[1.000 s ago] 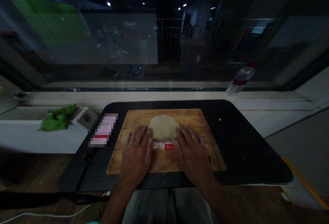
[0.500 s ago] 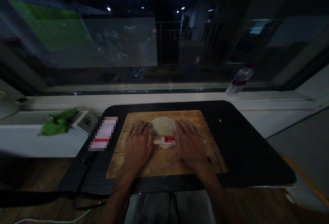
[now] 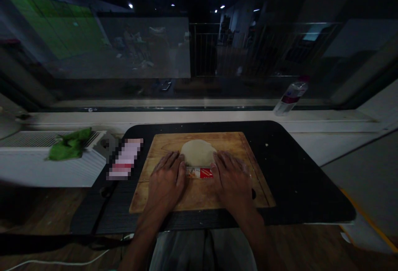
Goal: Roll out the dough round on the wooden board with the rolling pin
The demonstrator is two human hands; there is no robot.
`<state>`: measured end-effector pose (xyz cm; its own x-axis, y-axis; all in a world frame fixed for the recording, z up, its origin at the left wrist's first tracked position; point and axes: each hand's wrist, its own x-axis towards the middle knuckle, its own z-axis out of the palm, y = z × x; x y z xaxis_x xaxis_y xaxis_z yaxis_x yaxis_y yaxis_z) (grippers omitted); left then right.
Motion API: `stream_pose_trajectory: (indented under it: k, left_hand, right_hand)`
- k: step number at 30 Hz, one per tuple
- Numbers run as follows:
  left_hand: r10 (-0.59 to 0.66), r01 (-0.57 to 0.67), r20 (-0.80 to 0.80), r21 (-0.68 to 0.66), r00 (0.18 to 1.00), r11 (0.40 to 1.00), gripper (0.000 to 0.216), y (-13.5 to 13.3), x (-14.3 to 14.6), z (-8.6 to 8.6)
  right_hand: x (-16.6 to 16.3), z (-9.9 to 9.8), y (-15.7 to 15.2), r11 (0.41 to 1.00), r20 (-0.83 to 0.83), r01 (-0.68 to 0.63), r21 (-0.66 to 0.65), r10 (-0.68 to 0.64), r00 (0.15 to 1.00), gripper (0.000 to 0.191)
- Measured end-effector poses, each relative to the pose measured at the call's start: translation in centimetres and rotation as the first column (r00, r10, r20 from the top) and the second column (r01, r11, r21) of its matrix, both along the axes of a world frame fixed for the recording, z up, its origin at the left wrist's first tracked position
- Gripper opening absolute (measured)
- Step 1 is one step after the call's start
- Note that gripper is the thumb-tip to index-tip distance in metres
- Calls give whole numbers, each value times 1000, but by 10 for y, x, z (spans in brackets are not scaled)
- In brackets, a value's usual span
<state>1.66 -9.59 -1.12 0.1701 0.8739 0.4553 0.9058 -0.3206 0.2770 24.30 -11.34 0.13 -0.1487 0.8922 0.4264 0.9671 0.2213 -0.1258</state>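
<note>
A flat round of pale dough (image 3: 198, 152) lies on a wooden cutting board (image 3: 195, 200). Across the dough's near edge runs a rolling pin (image 3: 199, 173) with a red and white printed label; both its ends are hidden under my hands. My left hand (image 3: 167, 177) lies palm down over the pin's left end, fingers stretched forward beside the dough. Over the right end rests my right hand (image 3: 231, 177), also palm down with fingers extended. Both hands press on the pin without wrapping round it, and flour whitens some fingers.
The board sits on a black table (image 3: 298, 180) against a window sill. A blurred-out pink rectangle (image 3: 127, 159) lies left of the board. Further left, a green cloth (image 3: 70, 144) drapes a white radiator (image 3: 46, 171). On the sill, at right, leans a plastic bottle (image 3: 289, 99).
Both hands and the rolling pin have moved slightly back toward me. The pin's label has turned, and more of the dough shows beyond the pin.
</note>
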Motion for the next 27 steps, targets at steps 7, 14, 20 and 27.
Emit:
stream_pose_trajectory:
  k: [7, 14, 20, 27]
  left_hand:
    - [25, -25, -34, 8, 999, 1000, 48, 1, 6, 3]
    - [62, -64, -101, -19, 993, 998, 47, 15, 11, 13]
    - [35, -35, -83, -2, 996, 999, 46, 13, 8, 8]
    - [3, -3, 11, -3, 1000, 1000, 47, -7, 5, -2]
  right_hand:
    - [2, 2, 10, 997, 41, 14, -74, -11, 999, 47]
    - [0, 18, 37, 982, 44, 53, -179, -46, 998, 49]
    - [9, 13, 31, 986, 33, 76, -149, -71, 997, 48]
    - [20, 1, 4, 996, 1, 52, -71, -52, 999, 48]
